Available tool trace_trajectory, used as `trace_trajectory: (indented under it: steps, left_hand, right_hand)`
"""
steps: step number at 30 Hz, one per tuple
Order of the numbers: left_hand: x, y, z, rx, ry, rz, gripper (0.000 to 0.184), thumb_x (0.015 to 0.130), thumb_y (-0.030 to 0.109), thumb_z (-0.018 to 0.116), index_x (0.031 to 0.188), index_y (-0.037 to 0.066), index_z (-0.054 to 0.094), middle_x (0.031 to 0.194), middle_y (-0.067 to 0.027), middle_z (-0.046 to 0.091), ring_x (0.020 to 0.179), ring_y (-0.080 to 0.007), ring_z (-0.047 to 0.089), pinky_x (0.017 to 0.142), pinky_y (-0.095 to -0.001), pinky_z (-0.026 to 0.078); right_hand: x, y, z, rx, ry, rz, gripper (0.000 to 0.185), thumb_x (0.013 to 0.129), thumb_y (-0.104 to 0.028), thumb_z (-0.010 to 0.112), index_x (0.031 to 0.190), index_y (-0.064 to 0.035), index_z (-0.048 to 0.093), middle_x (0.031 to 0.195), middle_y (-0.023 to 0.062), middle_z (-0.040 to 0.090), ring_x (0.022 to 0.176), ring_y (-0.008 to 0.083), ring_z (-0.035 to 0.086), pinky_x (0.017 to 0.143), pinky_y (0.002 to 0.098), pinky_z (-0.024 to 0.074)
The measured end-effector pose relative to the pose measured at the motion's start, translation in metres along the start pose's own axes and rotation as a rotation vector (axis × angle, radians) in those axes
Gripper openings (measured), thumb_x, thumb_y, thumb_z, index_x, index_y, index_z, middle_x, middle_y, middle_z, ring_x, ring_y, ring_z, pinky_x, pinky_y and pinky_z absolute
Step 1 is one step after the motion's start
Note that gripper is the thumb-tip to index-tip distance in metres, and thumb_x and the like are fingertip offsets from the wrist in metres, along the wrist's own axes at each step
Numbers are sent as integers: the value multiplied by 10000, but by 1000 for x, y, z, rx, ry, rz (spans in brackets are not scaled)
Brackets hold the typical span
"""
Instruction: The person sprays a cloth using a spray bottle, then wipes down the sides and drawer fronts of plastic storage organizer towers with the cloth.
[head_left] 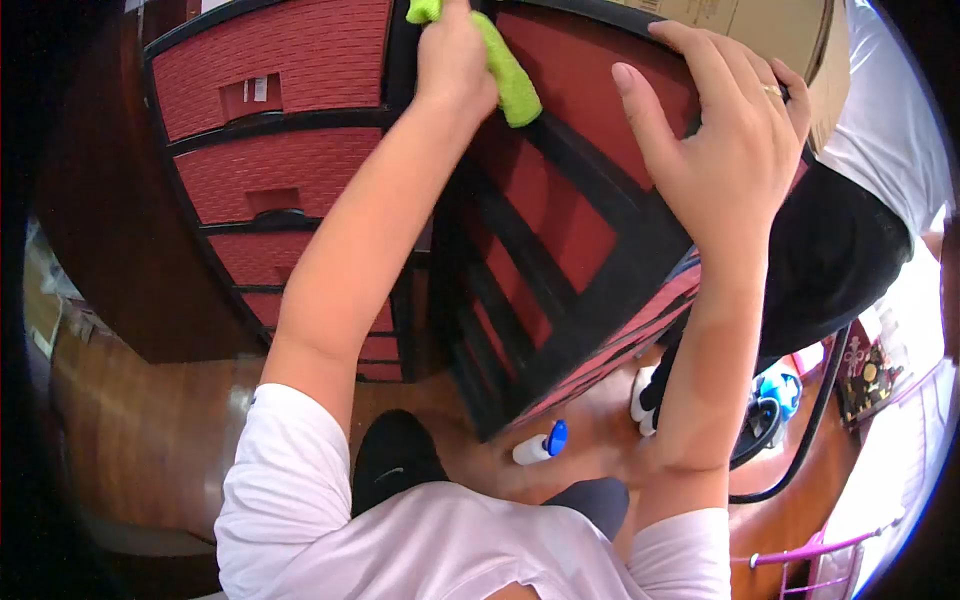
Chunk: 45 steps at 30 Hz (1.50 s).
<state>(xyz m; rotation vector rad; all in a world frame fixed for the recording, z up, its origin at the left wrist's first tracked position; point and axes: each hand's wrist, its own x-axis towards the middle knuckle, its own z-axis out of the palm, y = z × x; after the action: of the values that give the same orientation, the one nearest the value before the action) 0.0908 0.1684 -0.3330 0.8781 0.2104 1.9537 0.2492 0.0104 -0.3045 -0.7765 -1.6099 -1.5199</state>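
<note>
At the top middle, my left hand is closed around a bright green cloth, whose end hangs down beside the fingers. The cloth lies against the upper part of a red and black drawer unit seen from its side. My right hand is spread, fingers apart, over the upper right edge of the same unit, near a cardboard box. It holds nothing. Whether its palm touches the unit cannot be made out.
Another red drawer unit stands at the left beside a dark brown panel. A white bottle with a blue cap is on the wooden floor. At the right is another person in dark trousers, near a black hose and a pink rack.
</note>
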Motion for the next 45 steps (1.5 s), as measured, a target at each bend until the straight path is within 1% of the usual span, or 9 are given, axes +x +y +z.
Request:
trace_trajectory:
  steps: [5,6,9,15,21,26,41,44,45]
  left_hand:
    - [29,-54,1,1524,199,1035,719,915,494,437,1426,61,178,1354,-250,386,1268,-377,376,1036,-410,284]
    - [41,-73,-6,1581,156,821,745,902,575,356,1420,52,236,1370,-265,367,1291,-400,336,1063,-392,249]
    - [62,-91,-19,1259,-222,5,659,904,506,366,1366,37,344,1316,-271,434,1252,-407,382,1071,-483,222]
    - [-60,-38,2,1398,-645,323,350,909,287,410,1042,3,566,977,-283,587,971,-431,545,859,-500,409]
    - [-144,-50,-8,647,-620,669,386,733,197,585,1035,-38,534,1067,-200,516,1057,-412,446,965,-487,333]
    - [-91,-72,-29,663,-934,806,326,791,182,524,1083,47,579,1139,-167,513,1078,-377,455,981,-459,310]
    - [27,-135,-67,796,-142,481,326,884,256,415,1018,9,579,1110,-204,535,1068,-389,449,951,-460,330]
    - [-11,-128,-60,674,-296,545,265,867,208,464,996,7,577,1096,-221,526,1058,-402,456,958,-443,342]
    - [-21,-139,-61,727,-310,838,222,842,162,502,981,5,574,1064,-215,527,1023,-389,471,930,-444,358]
  right_hand:
    - [-6,6,1,18,18,1,279,756,-354,678,931,-137,661,938,25,661,932,211,607,937,377,345]
    - [-5,5,-3,-5,5,-1,272,756,-355,678,922,-140,663,950,22,659,951,209,604,946,394,339]
    - [-6,4,-6,-41,-20,-10,240,768,-334,664,911,-141,668,967,18,656,990,208,589,972,413,300]
    - [-9,-3,-5,-155,-99,-25,182,791,-292,636,890,-144,676,1002,11,650,1067,205,559,1023,453,221]
    - [-39,-17,-6,-146,-294,2,134,821,-235,598,868,-145,686,1039,6,643,1156,201,520,1082,491,115]
    - [-66,-22,-4,49,-328,32,260,850,-207,475,980,-121,684,1036,41,639,1166,265,486,1112,443,52]
    - [-92,-39,2,75,-317,179,217,758,-266,649,911,-118,692,1073,56,605,1270,318,352,1093,454,92]
    - [-90,-42,4,60,-287,180,232,751,-282,661,917,-122,691,1070,58,604,1259,320,363,1060,430,170]
    - [-89,-43,4,53,-284,181,236,752,-284,661,921,-122,689,1070,59,604,1257,322,364,1056,430,182]
